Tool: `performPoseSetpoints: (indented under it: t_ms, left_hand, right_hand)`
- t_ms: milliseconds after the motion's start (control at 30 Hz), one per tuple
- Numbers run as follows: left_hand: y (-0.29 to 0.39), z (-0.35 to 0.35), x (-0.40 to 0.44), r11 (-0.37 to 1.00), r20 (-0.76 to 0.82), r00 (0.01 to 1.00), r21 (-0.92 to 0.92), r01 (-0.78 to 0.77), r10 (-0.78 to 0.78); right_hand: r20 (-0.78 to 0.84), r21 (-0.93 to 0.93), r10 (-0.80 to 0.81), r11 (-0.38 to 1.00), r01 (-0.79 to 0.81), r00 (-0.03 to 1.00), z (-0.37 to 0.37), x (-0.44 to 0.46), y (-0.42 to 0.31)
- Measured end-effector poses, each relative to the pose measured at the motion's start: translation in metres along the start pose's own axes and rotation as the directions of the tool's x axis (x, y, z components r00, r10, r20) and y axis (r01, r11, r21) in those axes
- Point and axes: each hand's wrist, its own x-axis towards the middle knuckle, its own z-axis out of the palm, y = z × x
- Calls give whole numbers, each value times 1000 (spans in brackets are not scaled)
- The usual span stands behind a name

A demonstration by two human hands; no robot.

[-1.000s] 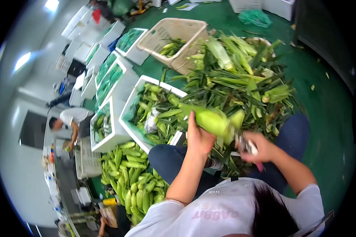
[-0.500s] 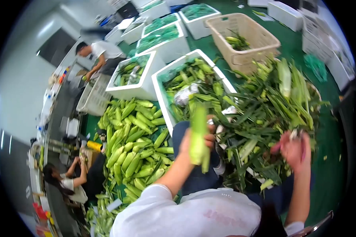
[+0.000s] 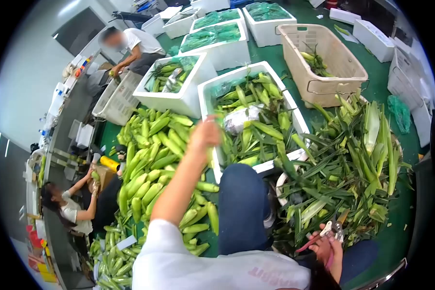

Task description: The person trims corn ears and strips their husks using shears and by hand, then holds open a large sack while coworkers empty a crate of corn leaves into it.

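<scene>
Head view: the corn cobs lie in a broad, loose pile on the green floor, left of the wearer's bent knee. Husks pale to mid green, smooth, close-fitting; cobs stacked at mixed angles, several overlapping. Darker, leafier corn fills the near foam box, with a silvery wrapped bundle among it. Right of this box, a heap of leaves, long and dark green with paler strips, beside the knee. Tan crate beyond the heap; a few green ears inside, near one end. Left hand: raised on an extended forearm, in front of the near foam box's left edge, by the far side of the pile. Fingers appear drawn in together, not spread; motion blur, so cannot tell whether anything is pinched or held. Right hand: low, near the lap, at the near edge of the heap. Fingers curled around the pruning shears, red handles spread apart, metal head pointing up and away from the wearer. Two other people at left: one person bends over a white crate; a seated person holds a green cob in both hands.
</scene>
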Motion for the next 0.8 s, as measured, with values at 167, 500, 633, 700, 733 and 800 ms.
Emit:
performPoseSetpoints:
  t_ms: [167,500,633,700,733,800]
  left_hand:
    - [-112,203,170,914,532,847,344,-216,0]
    - [-188,233,374,977,-181,970,114,182,-160]
    - [-146,228,264,838,170,957,-464,288,-235]
    - [-120,235,165,855,261,945,-428,295,-195]
    - [-87,242,93,834,337,922,-440,331,-188]
    - [-67,252,23,822,411,898,-448,350,-158]
  right_hand:
    - [-85,103,62,993,-54,994,-15,0,8]
    - [-85,222,260,946,-237,962,-64,3,8]
    - [-97,184,119,978,-100,988,-50,-1,1]
    - [-120,22,-43,999,46,992,-17,5,-23]
    - [-55,-1,-69,998,69,996,-19,5,-28]
    - [62,-38,-142,989,145,988,-27,14,-34]
